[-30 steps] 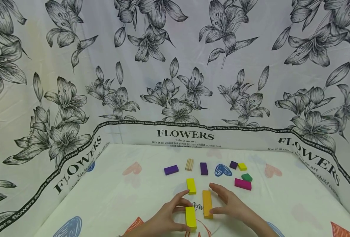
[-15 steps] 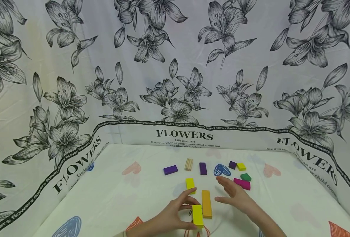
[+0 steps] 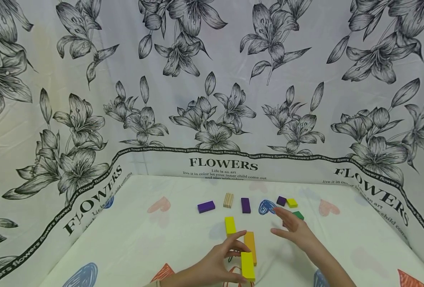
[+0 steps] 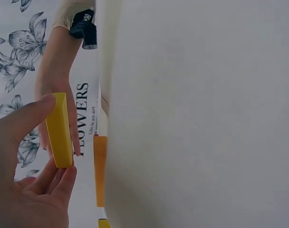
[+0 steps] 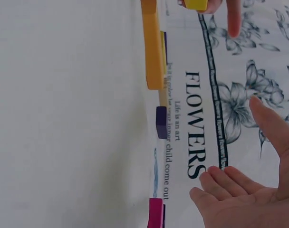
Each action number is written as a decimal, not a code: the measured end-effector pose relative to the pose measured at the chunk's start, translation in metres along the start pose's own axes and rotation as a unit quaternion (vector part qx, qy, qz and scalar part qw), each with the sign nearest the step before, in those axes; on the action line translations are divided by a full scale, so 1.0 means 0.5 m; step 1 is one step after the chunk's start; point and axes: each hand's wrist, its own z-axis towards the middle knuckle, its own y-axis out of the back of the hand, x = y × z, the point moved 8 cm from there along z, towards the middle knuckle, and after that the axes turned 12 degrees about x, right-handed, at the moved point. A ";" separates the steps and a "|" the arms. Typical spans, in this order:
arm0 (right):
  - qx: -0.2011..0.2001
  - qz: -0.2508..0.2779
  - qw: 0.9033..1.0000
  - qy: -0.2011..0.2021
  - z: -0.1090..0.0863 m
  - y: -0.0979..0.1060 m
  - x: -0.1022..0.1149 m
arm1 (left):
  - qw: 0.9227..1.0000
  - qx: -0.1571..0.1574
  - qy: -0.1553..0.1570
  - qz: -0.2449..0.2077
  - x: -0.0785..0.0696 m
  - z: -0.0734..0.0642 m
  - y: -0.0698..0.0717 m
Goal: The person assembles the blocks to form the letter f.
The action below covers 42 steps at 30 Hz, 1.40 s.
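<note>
flower-print backdrop, left hand pinching a yellow block, right hand apart

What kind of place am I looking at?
Perhaps a makeshift indoor play or filming booth: flower-printed fabric hangs around three sides of a heart-patterned cloth, coloured blocks lie about, and the left hand holds a yellow block.

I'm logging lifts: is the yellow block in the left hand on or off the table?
Off: the left wrist view shows printed backdrop between the held yellow block and the table.
</note>
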 end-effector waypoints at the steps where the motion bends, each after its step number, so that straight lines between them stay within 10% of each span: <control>1: -0.003 0.001 1.000 -0.006 -0.001 0.003 -0.005 | 1.000 0.002 0.001 0.003 0.000 0.002 -0.002; 21: -0.022 0.041 0.999 -0.018 0.000 0.051 -0.059 | 0.998 0.015 0.056 0.012 0.006 0.021 -0.021; 42: -0.048 0.056 0.995 -0.069 -0.003 0.086 -0.113 | 0.998 0.033 0.047 0.012 0.020 0.030 -0.030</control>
